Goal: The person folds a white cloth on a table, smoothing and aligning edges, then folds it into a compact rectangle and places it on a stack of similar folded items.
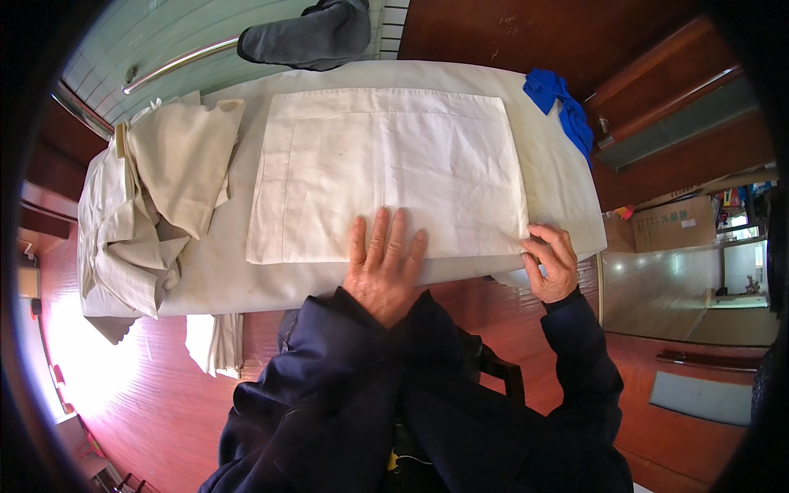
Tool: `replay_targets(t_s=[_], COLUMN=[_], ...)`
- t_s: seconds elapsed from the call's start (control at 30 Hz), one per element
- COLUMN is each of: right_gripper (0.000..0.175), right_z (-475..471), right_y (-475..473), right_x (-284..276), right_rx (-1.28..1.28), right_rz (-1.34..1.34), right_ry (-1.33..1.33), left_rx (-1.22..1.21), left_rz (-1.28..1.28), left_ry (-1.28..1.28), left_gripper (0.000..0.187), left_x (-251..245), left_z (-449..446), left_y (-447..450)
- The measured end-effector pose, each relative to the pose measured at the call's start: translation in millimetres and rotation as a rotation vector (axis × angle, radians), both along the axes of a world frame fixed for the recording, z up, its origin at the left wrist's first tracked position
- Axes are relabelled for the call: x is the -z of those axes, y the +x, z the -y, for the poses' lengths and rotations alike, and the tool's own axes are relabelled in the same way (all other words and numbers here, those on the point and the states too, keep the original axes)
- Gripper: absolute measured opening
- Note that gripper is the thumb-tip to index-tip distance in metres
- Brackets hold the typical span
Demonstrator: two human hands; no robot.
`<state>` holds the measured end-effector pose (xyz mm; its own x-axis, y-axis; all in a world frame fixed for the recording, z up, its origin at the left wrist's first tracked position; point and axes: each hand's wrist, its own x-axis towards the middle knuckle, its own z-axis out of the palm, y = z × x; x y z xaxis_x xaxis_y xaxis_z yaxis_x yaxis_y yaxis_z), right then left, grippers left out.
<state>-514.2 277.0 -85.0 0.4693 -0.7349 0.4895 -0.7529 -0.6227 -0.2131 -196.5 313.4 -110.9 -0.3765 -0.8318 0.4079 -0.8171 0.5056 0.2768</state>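
Observation:
A folded white cloth [382, 172] lies flat on a white-covered padded table [216, 271]. My left hand [385, 265] rests palm down on the middle of its near edge, fingers slightly spread. At the cloth's near right corner, my right hand [550, 262] pinches the edge between thumb and fingers. Crumpled beige garments [179, 160] are heaped on the left end of the table. A bright blue cloth [561, 105] hangs over the far right edge.
A dark grey padded cloth [311, 37] lies beyond the far edge, beside a metal bar handle [185, 61]. Folded pale cloths [216, 342] sit below the near left edge. A dark chair part [502, 370] is near my body. A cardboard box [675, 225] stands at right.

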Motion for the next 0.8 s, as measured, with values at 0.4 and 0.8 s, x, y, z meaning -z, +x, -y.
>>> replay_targets(t_s=[0.4, 0.8], right_gripper=[0.019, 0.022], right_z=[-9.0, -4.4], right_y=[9.8, 8.3], right_x=[-1.3, -6.4], right_rx=[0.215, 0.069], right_rz=[0.140, -0.105], right_ry=[0.108, -0.082], left_rx=[-0.014, -0.005], left_rz=[0.025, 0.034], left_ry=[-0.001, 0.007], left_gripper=[0.075, 0.079], left_x=[0.3, 1.3], left_z=[0.2, -0.4], left_y=[-1.3, 0.4])
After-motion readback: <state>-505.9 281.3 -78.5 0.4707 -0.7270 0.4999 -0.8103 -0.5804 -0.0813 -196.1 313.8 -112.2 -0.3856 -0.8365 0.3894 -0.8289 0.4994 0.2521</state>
